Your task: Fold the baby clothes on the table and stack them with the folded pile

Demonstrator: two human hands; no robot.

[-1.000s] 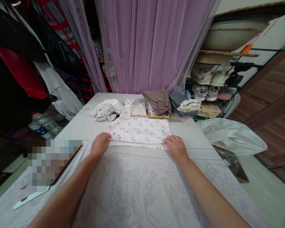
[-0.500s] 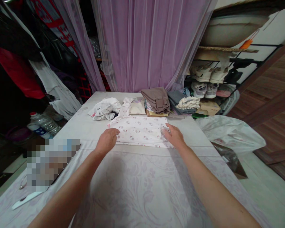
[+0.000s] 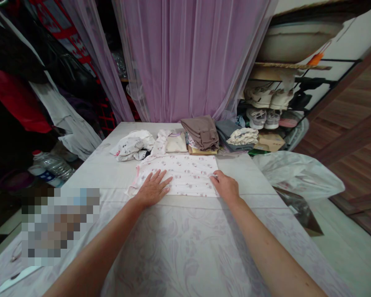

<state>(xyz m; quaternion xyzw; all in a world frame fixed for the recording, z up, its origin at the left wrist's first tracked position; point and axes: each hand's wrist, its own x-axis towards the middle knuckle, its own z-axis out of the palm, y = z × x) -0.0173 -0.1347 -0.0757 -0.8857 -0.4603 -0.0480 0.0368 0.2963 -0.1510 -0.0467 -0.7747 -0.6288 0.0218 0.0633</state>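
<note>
Left hand point(image 3: 153, 189) splayed flat on the printed shirt point(image 3: 188, 168), gripping nothing, while the right hand point(image 3: 227, 186) pinches its edge!

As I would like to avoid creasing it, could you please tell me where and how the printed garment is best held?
Probably by its straight right edge, pinched from the right: the printed garment lies flat, and that edge sits at the fingers of the right hand, while the left hand is spread over its near left part.
</note>
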